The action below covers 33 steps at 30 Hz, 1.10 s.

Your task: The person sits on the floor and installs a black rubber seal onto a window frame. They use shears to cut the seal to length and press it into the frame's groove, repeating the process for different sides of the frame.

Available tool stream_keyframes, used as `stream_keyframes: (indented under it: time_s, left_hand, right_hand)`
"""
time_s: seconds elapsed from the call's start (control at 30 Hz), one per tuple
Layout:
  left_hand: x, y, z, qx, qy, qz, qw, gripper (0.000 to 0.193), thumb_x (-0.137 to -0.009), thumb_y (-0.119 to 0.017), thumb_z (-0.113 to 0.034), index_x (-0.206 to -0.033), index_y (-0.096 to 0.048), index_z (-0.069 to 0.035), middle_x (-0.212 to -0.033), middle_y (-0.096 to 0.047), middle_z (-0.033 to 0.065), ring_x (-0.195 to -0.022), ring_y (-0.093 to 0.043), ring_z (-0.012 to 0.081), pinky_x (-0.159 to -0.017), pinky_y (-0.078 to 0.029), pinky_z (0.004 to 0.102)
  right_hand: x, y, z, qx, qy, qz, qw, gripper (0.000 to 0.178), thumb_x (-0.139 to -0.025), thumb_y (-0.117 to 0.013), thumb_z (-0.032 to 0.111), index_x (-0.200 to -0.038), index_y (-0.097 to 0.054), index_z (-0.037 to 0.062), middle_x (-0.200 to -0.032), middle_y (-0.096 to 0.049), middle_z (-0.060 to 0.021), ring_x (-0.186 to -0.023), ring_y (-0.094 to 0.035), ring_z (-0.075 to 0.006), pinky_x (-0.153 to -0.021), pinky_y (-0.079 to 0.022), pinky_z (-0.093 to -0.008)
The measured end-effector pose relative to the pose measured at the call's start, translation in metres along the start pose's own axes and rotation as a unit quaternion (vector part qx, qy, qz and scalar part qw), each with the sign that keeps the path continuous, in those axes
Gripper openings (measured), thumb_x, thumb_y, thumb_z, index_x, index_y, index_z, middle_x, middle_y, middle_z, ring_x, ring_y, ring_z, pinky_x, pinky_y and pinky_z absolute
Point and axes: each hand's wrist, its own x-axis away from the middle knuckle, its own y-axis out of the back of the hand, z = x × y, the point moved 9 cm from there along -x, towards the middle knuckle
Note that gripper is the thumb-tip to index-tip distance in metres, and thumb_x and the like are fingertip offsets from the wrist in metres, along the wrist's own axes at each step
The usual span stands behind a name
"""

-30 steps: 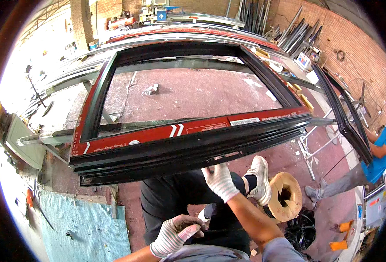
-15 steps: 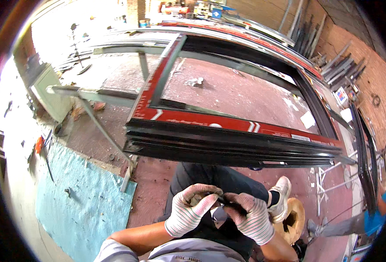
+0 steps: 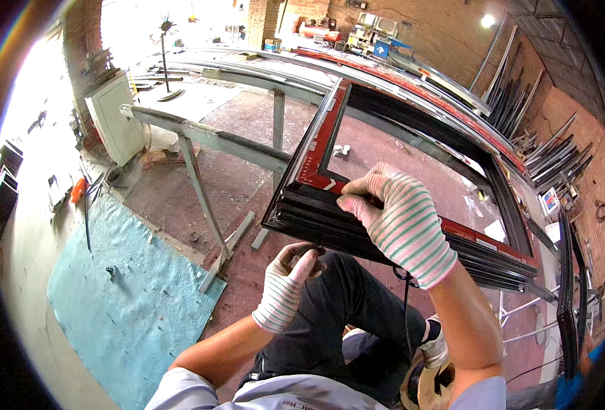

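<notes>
Trestles point(image 3: 207, 135) bear the red-and-black frame point(image 3: 309, 205) above reddish floor point(image 3: 237, 184).

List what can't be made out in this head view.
In the head view:
Black-and-red frame: the stretch behind the right hand, hidden by it.
Left hand: whether it pinches anything; too small and dark.
Co-worker in blue: mostly cut off by the dark right rim.

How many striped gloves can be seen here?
2. One glove is on the left hand, below the left end of the black frame; the other glove is on the right hand, overlapping the frame's near side in view. Others could be hidden.
</notes>
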Motion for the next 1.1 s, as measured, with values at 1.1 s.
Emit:
stream_keyframes:
  time_s: [1.1]
  left_hand:
    - [-0.032, -0.065, -0.006, 0.207, 0.039, 0.238, 0.948, 0.057, -0.092, -0.076, -0.016, -0.142, -0.051, -0.007, -0.135, -0.059, 0.0038, -0.127, -0.054, 0.0180, -0.113, -0.038, 0.0362]
  right_hand:
    - [-0.030, -0.042, 0.011, 0.155, 0.032, 0.155, 0.975, 0.033, -0.097, -0.066, 0.028, -0.113, -0.068, -0.0010, -0.091, -0.069, -0.0231, -0.081, -0.069, -0.0402, -0.072, -0.054, -0.0453]
